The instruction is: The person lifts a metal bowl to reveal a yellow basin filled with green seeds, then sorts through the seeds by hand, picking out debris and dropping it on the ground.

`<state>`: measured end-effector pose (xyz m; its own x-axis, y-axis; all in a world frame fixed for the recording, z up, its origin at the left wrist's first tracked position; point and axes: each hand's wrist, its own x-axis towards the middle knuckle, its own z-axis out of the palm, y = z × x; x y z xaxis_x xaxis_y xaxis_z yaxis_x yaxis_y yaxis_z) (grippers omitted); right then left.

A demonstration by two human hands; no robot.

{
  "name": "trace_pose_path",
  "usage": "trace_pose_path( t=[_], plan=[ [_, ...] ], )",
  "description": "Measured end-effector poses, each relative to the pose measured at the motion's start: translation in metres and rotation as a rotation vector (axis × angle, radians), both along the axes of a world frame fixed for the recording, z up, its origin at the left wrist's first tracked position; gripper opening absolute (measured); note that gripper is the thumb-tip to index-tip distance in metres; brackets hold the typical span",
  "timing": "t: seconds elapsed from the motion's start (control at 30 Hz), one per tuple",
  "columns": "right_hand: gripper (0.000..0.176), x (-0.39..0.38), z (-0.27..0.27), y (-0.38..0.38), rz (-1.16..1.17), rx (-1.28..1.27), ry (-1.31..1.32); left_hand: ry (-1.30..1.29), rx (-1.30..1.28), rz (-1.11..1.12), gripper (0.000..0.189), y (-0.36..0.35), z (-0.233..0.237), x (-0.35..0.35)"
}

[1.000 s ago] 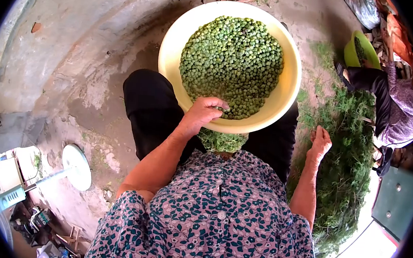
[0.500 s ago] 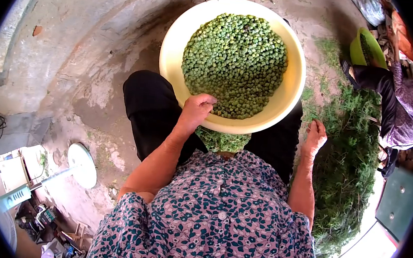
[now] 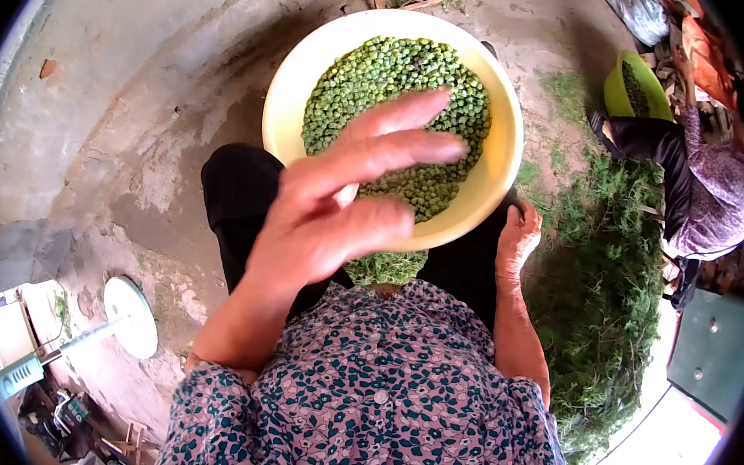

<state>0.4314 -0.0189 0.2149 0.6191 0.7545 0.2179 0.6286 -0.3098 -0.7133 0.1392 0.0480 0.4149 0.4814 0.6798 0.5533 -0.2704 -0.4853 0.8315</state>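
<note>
A large pale yellow basin (image 3: pixel 502 160) rests between my knees, filled with many small round green pods or berries (image 3: pixel 385 66); their exact kind cannot be made out. My left hand (image 3: pixel 331 199) is raised close to the camera, over the near left part of the basin, and hides some of the contents. Its fingers are spread and slightly blurred, with nothing seen between them. Beside the basin's right side, my right hand (image 3: pixel 520 234) lies by my dark-trousered right thigh. Its fingers are curled in, so whatever they may hold is hidden.
Cut feathery green plants (image 3: pixel 597 311) are heaped along my right. Beyond them another person (image 3: pixel 724 203) sits by a lime-green basin (image 3: pixel 614 94) with dark contents. A white fan-like stand base (image 3: pixel 131 317) stands at left, near a concrete wall (image 3: pixel 169 33).
My left hand has lifted from the basin's near rim toward the camera, and its pinched fingers have spread. The whole view has shifted slightly; my right hand stays beside the basin.
</note>
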Motion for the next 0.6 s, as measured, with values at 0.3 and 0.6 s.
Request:
trace_pose_path(
  t=[0.3,0.6],
  plan=[
    [0.019,0.006,-0.008,0.0,0.043,-0.076,-0.054,-0.248,0.113,-0.223,0.054,-0.018,0.06,0.027],
    [0.016,0.003,-0.006,0.001,0.026,-0.09,-0.031,-0.431,0.15,-0.321,0.048,-0.079,0.076,0.026]
  ],
)
